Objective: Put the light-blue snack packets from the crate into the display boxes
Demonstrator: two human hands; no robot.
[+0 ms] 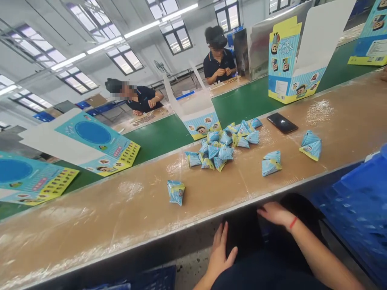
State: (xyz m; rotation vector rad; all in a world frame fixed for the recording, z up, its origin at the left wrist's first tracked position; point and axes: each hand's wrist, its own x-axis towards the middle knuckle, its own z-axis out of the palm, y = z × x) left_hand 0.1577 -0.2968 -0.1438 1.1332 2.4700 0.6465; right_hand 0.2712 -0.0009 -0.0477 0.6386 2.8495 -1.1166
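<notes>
Below the table's front edge, my left hand (220, 253) rests near my lap with fingers stretched out and nothing in it. My right hand (274, 212), with a red band at the wrist, lies low over my dark clothing, its fingers extended and partly in shadow. On the brown tabletop (127, 213) sits a heap of small blue and yellow pyramid-shaped packets (219, 151). One single packet (175, 192) stands left of the heap; two others, a near packet (271, 163) and a far packet (311, 146), lie to its right. A dark phone (282, 123) lies behind them.
A green conveyor belt (242, 93) beyond the table carries several open printed boxes, among them a tall box (290, 68) and a middle box (201, 117). Blue crates (356, 213) stand at my right and lower left. Two people (219, 64) sit across the belt.
</notes>
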